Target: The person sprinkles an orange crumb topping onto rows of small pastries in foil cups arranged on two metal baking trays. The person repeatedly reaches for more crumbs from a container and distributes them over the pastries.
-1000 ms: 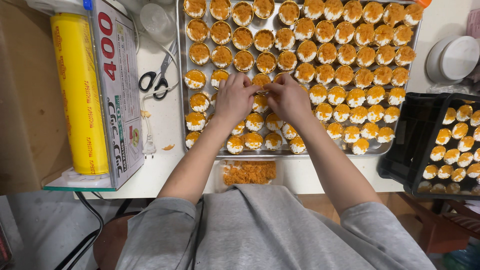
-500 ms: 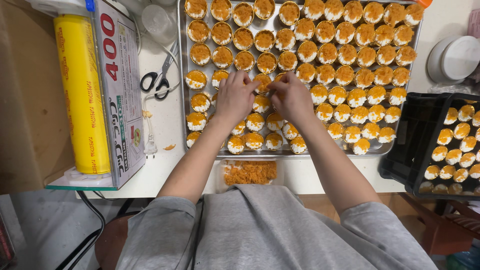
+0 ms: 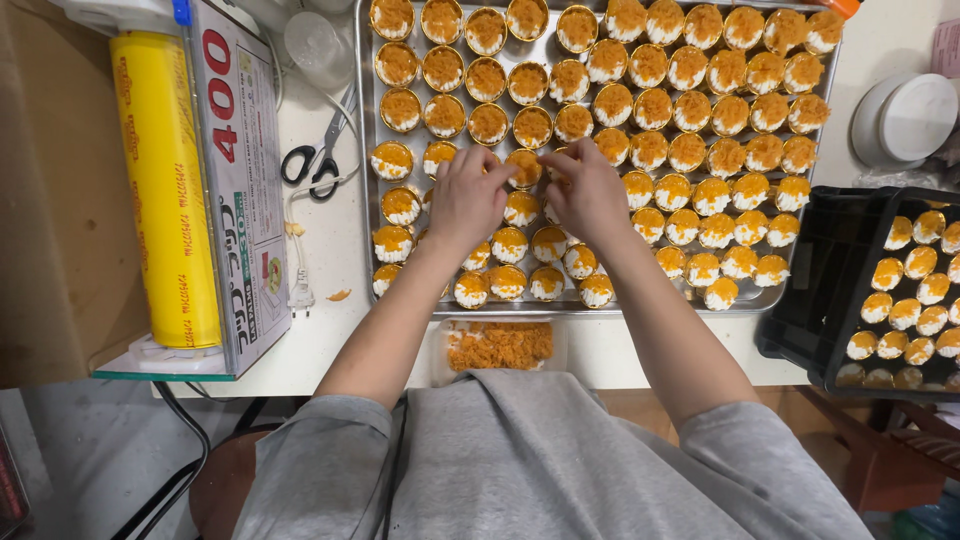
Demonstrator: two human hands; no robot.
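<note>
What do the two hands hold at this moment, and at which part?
Both hands meet over one orange-topped cup on the tray; whether fingertips grip it cannot be told.

The person wears a plain grey short-sleeved shirt (image 3: 540, 470) of soft, creased fabric, its sleeves ending above the elbows at seven and five o'clock. Both forearms are bare. The left hand (image 3: 465, 200) and right hand (image 3: 590, 195) carry no gloves, rings or watch.
</note>
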